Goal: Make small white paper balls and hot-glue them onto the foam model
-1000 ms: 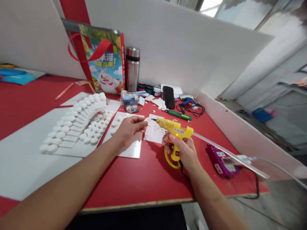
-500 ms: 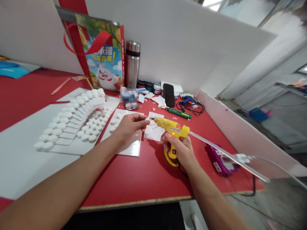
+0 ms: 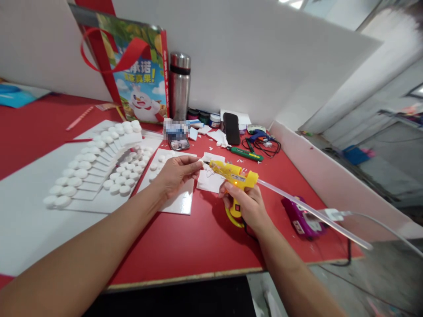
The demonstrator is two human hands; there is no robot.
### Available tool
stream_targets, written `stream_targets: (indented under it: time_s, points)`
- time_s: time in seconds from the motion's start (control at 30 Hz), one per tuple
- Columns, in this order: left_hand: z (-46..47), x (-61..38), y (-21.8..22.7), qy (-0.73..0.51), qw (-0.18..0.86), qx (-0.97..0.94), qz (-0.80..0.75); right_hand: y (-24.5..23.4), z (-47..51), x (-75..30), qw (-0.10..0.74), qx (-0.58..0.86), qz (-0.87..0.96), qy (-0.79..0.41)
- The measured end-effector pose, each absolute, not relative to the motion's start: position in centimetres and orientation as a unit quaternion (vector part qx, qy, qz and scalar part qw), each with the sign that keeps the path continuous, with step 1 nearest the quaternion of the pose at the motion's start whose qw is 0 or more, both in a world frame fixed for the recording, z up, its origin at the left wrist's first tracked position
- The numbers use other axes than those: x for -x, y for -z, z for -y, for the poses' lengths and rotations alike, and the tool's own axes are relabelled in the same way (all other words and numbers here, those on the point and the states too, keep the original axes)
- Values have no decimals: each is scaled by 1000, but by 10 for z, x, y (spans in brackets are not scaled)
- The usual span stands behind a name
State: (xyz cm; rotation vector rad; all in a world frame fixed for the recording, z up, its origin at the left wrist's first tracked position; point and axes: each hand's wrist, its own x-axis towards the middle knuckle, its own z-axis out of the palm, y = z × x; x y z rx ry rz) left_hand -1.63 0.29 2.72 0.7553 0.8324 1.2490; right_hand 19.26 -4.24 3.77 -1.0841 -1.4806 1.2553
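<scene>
My right hand (image 3: 248, 200) is wrapped around the handle of a yellow hot glue gun (image 3: 228, 171), its small light glowing orange. A long clear glue stick (image 3: 304, 207) sticks out of the gun's back end. Thumb and fingers of my left hand (image 3: 176, 175) are pinched on a small white piece (image 3: 201, 162), mostly covered by the fingertips. The gun's nozzle points left and is at or very near this piece; contact cannot be made out. Below lies a white paper sheet (image 3: 208, 182). Left of it is a white board (image 3: 180, 207) carrying several white discs (image 3: 153, 167).
A white stepped arch form (image 3: 95, 176) lined with white discs lies at left. Behind stand a printed bag (image 3: 142, 88) and a steel flask (image 3: 180, 88). A phone (image 3: 231, 128), a green pen-like tool (image 3: 246, 154) and a purple power strip (image 3: 302, 220) lie at right.
The view has shifted slightly, so everything sits a little further left. Both hands keep nearly the same pose, the nozzle still close to the left fingertips.
</scene>
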Motion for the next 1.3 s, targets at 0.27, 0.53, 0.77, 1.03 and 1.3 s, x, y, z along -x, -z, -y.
stream_targets:
  time_s: [0.27, 0.53, 0.77, 1.03, 1.3]
  points:
    - [-4, 19, -23, -526, 714, -306, -346, -38, 44, -192, 463, 439, 573, -515]
    - [-4, 19, -23, -517, 719, -317, -338, -37, 44, -195, 439, 437, 605, -500]
    - [-4, 20, -25, -535, 718, -285, -343, -38, 44, -193, 425, 444, 613, -496]
    - [-4, 20, -26, -531, 725, -273, -344, -32, 43, -197, 452, 449, 591, -494]
    - [-3, 19, -27, -535, 724, -271, -340, -33, 44, -197, 439, 445, 606, -491]
